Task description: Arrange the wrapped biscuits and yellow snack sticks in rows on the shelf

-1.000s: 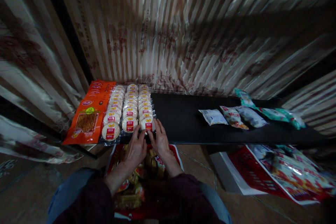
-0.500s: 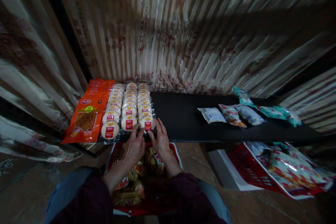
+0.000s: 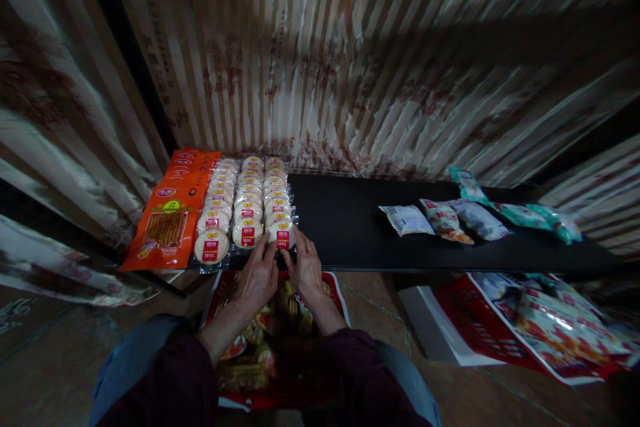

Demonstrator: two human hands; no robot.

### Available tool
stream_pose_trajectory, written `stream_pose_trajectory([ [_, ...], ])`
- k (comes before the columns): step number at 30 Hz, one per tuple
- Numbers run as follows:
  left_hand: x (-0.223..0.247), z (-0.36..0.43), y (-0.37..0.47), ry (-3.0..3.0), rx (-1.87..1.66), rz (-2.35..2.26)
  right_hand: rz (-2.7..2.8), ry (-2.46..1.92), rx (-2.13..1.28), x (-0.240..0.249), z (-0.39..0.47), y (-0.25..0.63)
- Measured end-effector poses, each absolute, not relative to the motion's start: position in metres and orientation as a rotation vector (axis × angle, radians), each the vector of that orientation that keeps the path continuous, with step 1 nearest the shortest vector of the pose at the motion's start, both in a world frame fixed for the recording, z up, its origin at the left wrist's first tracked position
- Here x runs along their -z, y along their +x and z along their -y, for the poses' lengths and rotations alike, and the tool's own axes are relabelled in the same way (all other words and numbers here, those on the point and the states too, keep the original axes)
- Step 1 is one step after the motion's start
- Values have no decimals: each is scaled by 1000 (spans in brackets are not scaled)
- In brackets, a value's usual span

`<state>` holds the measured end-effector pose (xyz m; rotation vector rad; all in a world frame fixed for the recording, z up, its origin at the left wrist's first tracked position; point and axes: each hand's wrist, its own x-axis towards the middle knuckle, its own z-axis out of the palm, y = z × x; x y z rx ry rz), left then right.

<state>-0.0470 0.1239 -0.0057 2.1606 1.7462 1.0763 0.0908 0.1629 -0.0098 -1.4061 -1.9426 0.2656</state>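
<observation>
- The person's left hand (image 3: 259,275) is at the front edge of the black shelf (image 3: 340,213), fingers bent loosely, tips at the near left side of a round, clear-wrapped cracker pack (image 3: 283,237).
- The right hand (image 3: 306,270) sits opposite, thumb by the pack's near edge and fingers along its right side; from here I can't tell whether either hand actually grips it.
- That pack lies at the front of the right-hand row, by the shelf's front edge, left of the middle.
- Beside it run the middle row (image 3: 247,230) and the left row (image 3: 211,247), their packs overlapping towards the back edge.
- Orange bags (image 3: 167,213) overlap at the shelf's left end, the nearest reaching the front edge.
- Towards the right end, well apart from the rows, lie a whitish bag (image 3: 406,220), a red-and-white bag (image 3: 446,221) and some green bags (image 3: 523,215), one of those near the back edge.
- Below the front edge, a red basket (image 3: 341,293) of wrapped snacks stands between the person's knees.
- Another red basket (image 3: 480,320), heaped with bags, sits under the right part.
- A printed curtain (image 3: 320,47) hangs behind the back edge.
</observation>
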Motion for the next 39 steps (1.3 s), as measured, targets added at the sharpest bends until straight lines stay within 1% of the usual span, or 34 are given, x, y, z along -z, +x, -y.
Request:
stream_pose_trajectory([
  [7, 4, -121, -47, 2189, -1068, -1752, 1906, -1437, -225, 13, -161, 92],
  [25, 6, -119, -50, 2271, -1044, -1671, 1948, -1423, -265, 12, -153, 92],
  [39, 2, -122, -49, 2283, -1083, -1701, 1821, -1376, -227, 7, -154, 90],
])
